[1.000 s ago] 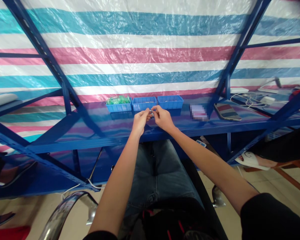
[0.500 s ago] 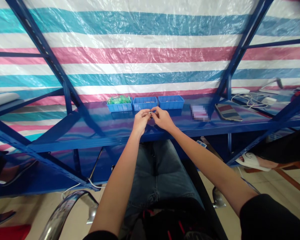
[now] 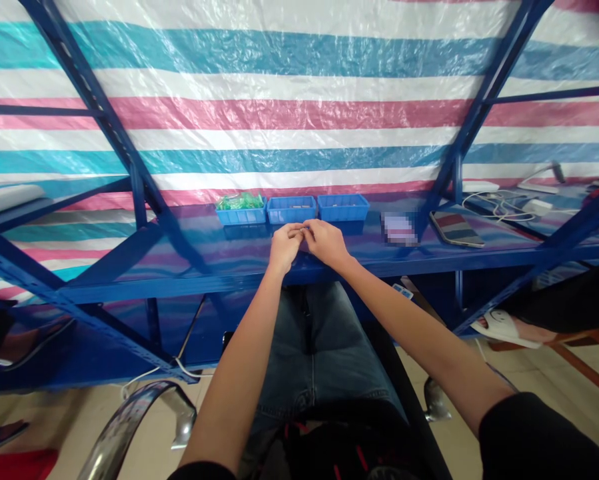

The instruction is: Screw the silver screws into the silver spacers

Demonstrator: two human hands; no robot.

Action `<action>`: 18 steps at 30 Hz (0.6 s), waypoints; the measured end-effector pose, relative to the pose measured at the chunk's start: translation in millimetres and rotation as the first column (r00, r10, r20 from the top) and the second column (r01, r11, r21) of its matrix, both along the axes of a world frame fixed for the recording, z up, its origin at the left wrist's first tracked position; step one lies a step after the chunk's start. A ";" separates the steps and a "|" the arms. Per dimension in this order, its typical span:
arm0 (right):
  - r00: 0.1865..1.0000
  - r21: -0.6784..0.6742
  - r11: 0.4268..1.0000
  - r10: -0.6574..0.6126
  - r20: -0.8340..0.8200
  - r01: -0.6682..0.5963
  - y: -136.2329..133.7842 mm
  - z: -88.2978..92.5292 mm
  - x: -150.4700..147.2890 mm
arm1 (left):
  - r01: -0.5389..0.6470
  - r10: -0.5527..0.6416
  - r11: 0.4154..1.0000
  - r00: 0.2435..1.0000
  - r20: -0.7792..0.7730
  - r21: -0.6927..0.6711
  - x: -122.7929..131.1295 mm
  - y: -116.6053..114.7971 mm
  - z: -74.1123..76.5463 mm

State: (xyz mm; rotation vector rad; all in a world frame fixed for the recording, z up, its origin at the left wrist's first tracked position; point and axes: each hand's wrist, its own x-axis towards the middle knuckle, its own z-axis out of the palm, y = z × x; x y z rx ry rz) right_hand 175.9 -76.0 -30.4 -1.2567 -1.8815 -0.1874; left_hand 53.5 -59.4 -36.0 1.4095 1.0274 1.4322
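My left hand and my right hand meet fingertip to fingertip over the blue shelf top. Both are closed in a pinch around something too small and hidden to make out. Behind them stand three blue bins in a row. The left bin holds green, clear-looking pieces. In the middle bin lie a few small pieces, just beyond my fingertips. Small bits also lie in the right bin.
Right of the bins are a blurred-out flat item, a tablet-like device and white cables. Slanted blue posts frame both sides. A person's foot in a white slipper shows at lower right.
My fingertips have drawn closer together, and the small item glimpsed between them is now hidden. The view has shifted slightly; the bins have not moved.
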 end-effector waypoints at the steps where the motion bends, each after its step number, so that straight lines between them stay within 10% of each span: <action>1: 1.000 0.014 1.000 -0.016 -0.014 0.016 0.2 1.3 0.7 | -0.007 0.007 1.000 1.000 -0.004 -0.001 0.2 -0.2 0.2; 11: 0.862 0.304 0.886 -0.179 -0.473 0.351 -1.3 80.7 37.9 | -0.279 0.283 0.959 0.945 -0.165 0.044 -1.4 -6.0 0.3; 18: 0.839 -0.228 0.865 -0.495 -0.228 0.448 46.4 48.5 72.1 | -0.195 0.218 0.976 0.896 -0.387 0.099 4.1 -2.8 5.2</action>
